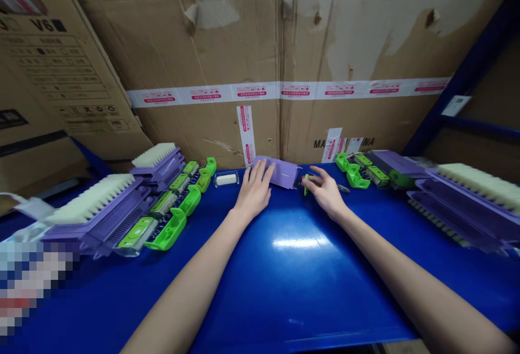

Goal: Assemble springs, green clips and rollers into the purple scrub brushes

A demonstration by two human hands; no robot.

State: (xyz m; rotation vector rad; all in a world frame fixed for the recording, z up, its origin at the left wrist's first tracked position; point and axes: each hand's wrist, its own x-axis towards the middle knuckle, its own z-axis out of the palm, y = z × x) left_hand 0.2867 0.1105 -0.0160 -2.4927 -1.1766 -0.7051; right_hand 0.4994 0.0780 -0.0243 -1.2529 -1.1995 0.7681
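Through the head camera I have both hands near the far side of the blue bench (300, 289), close to the cardboard (203, 45) standing behind it. My left hand (252, 194) rests palm down over the left end of a purple housing (284, 174), its fingers (257, 174) slightly spread and laid on the part, not closed around it. The housing lies at a slant between my two hands, its right end just beside the right one.

My right hand (328, 191) has thumb and forefinger bent toward a small green piece (306, 186) at that end, the thumb seeming to touch it; I cannot tell whether the fingers are clamped on it. A thin dark object (343, 188) shows just beyond this hand, too small for me to identify.

On my left, near the left hand, sits a clear case (226, 179) with a white block in it. Farther left run green brackets (173, 229), green-topped modules (138, 234) and purple parts topped by pale bristles (97, 197). On my right are more green brackets (357, 176), a purple unit (396, 164) and a bristled brush (479, 181) over further purple parts.
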